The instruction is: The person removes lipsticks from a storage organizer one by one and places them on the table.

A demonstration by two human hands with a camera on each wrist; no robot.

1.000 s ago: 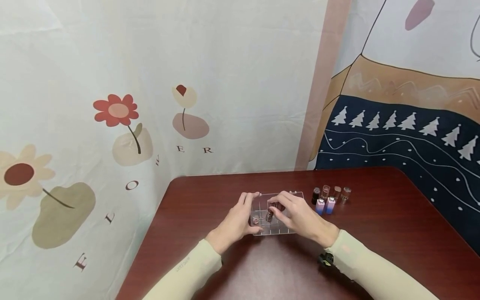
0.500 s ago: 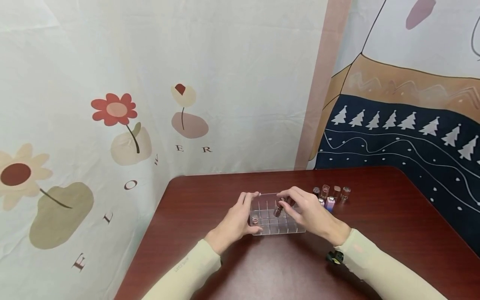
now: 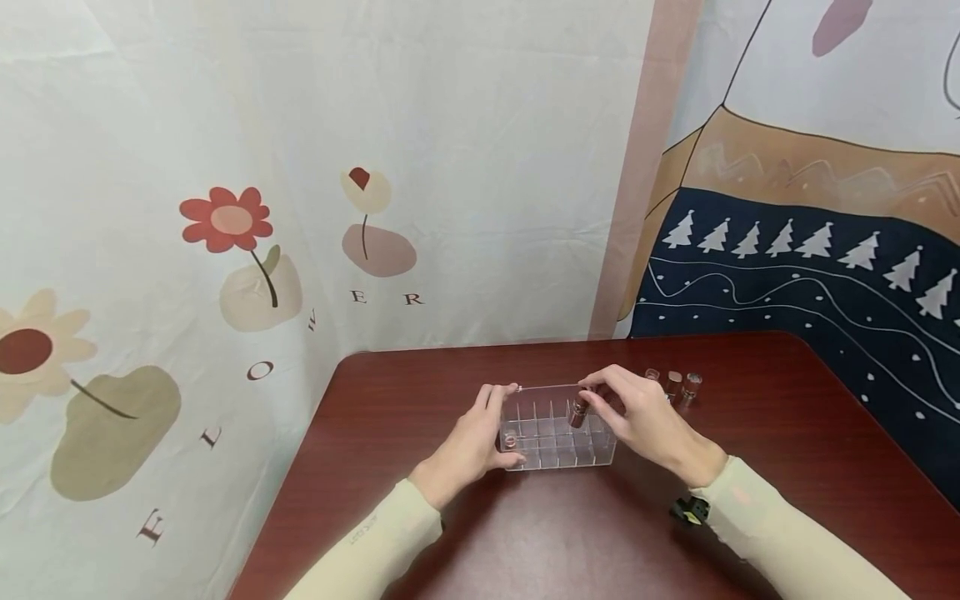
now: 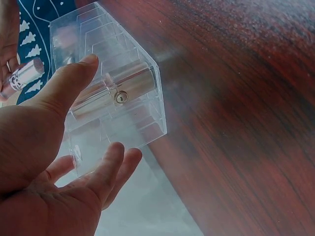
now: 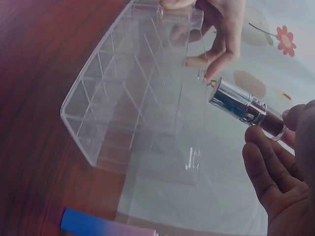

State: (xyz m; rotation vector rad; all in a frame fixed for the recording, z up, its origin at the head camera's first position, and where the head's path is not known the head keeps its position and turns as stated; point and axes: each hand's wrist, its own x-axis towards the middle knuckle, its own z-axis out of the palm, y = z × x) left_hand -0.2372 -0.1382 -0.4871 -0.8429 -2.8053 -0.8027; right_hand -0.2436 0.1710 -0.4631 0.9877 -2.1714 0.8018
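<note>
A clear plastic lipstick organizer (image 3: 558, 450) with rows of small compartments stands on the table. My left hand (image 3: 472, 433) grips its left end, thumb at the front and fingers at the back. One lipstick tube (image 4: 121, 97) sits in a compartment at that end, close to the left thumb. Between thumb and fingertips, my right hand (image 3: 637, 417) pinches another lipstick tube (image 3: 577, 412), tilted over the organizer's back right part. In the right wrist view this lipstick (image 5: 246, 107) shows a shiny silver end and a darker end at the fingers.
Several more lipsticks (image 3: 692, 386) stand on the table behind and right of my right hand, which partly hides them. A blue and pink tube (image 5: 108, 226) shows low in the right wrist view. Printed cloth (image 3: 487, 208) hangs behind the dark red table (image 3: 405, 417).
The right hand has moved right and slightly back across the organizer, carrying the lipstick, and covers more of the standing ones. My left hand keeps its grip in place.
</note>
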